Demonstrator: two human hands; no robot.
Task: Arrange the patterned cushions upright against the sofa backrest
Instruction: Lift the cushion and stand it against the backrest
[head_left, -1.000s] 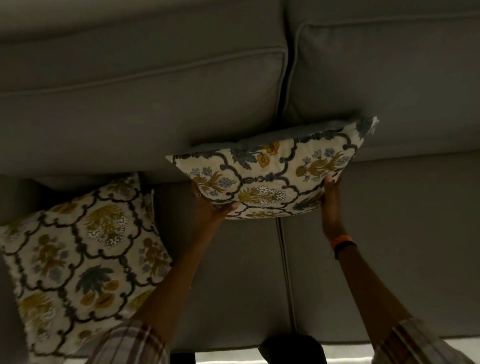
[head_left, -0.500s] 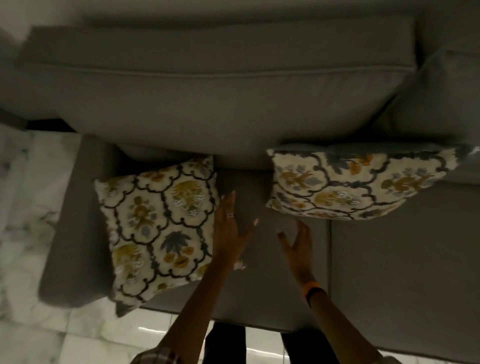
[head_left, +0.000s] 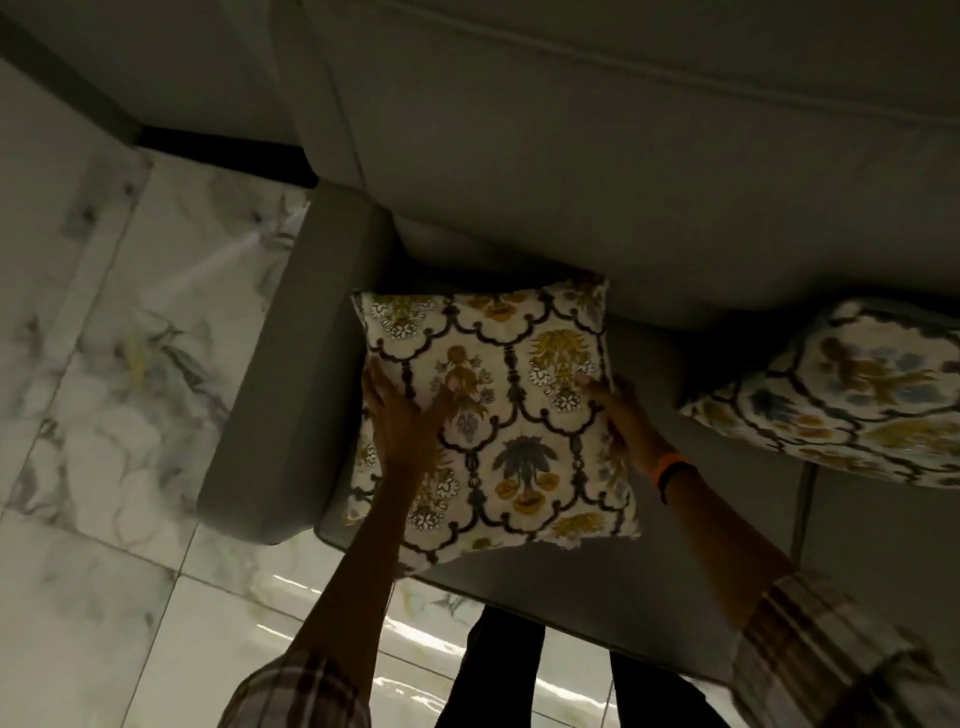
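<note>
Fingers (head_left: 597, 387) of both hands gripped the near cushion's (head_left: 498, 415) side edges; beyond them rose the grey backrest (head_left: 623, 182), leftward lay marble floor (head_left: 104, 364).

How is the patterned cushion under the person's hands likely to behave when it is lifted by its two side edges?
The patterned cushion probably yields: its surface looks plump and its edges puckered where the left hand and right hand press it. It is likely light for its size, soft-filled. It should not roll, being square, but may slump unless leaned on the backrest.
</note>
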